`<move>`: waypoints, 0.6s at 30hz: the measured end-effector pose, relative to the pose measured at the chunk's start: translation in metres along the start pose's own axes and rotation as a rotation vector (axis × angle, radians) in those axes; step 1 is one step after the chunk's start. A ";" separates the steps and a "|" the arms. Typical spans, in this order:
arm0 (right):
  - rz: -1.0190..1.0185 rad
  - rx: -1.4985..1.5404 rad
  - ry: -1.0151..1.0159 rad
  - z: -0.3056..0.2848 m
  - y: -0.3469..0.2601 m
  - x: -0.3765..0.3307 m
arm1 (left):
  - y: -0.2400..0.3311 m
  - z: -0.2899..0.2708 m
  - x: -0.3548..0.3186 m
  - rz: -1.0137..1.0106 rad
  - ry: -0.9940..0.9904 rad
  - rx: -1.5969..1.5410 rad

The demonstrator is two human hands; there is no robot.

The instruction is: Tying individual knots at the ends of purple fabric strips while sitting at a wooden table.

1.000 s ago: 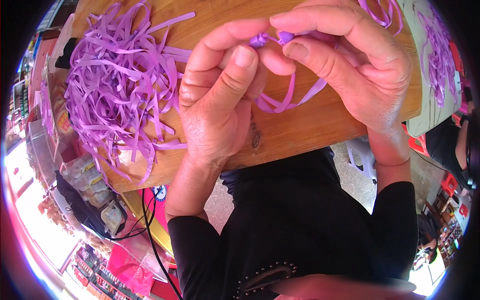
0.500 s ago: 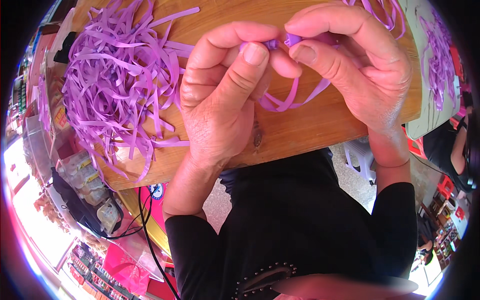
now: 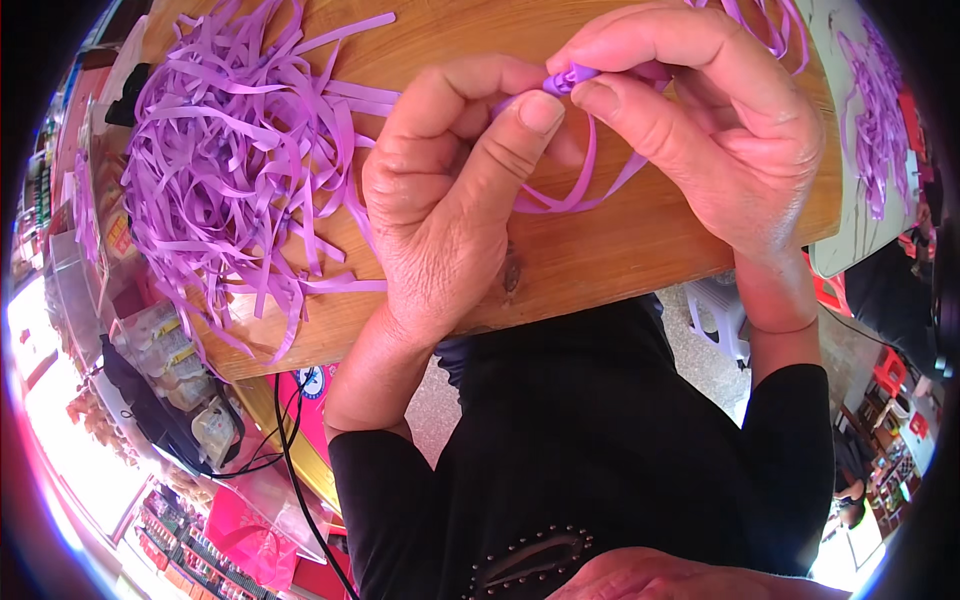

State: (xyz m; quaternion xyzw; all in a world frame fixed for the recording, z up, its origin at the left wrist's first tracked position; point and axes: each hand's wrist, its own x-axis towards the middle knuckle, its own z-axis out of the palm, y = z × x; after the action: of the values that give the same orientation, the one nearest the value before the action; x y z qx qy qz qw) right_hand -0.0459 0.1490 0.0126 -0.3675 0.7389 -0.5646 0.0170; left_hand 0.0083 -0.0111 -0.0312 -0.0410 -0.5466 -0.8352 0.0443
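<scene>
My left hand (image 3: 445,190) and my right hand (image 3: 715,135) meet over the far middle of the table, each closed in a pinch. Thumb and forefinger of both grip a small purple clasp (image 3: 565,79), its two parts touching end to end; whether they are locked together cannot be seen. A lilac ribbon (image 3: 575,195) loops down below the fingers, and its ends run behind them. Left of my left hand lies a big tangled pile of lilac ribbons (image 3: 235,165), with small darker purple pieces among them.
The wooden table (image 3: 590,265) ends close to my body. More ribbons (image 3: 775,30) lie at its far right, and another bunch (image 3: 875,120) rests on a pale table beside it. Black cables (image 3: 290,450) hang at the left, near a dark bag (image 3: 150,400).
The two clasp parts, apart before, now touch. My left hand has shifted slightly right and my right fingertips slightly left and up.
</scene>
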 end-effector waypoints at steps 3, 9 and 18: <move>-0.083 -0.111 -0.023 -0.003 -0.001 0.002 | 0.000 0.000 -0.002 0.033 0.061 0.098; -0.223 -0.280 -0.076 -0.007 0.008 0.008 | -0.003 -0.007 -0.004 0.190 0.116 0.157; -0.459 -0.620 -0.265 -0.021 -0.002 0.022 | -0.001 -0.007 -0.002 0.325 0.084 0.427</move>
State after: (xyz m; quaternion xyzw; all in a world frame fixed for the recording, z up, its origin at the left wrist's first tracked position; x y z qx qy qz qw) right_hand -0.0699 0.1534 0.0301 -0.5801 0.7643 -0.2520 -0.1262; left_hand 0.0098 -0.0172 -0.0351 -0.0835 -0.6941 -0.6840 0.2081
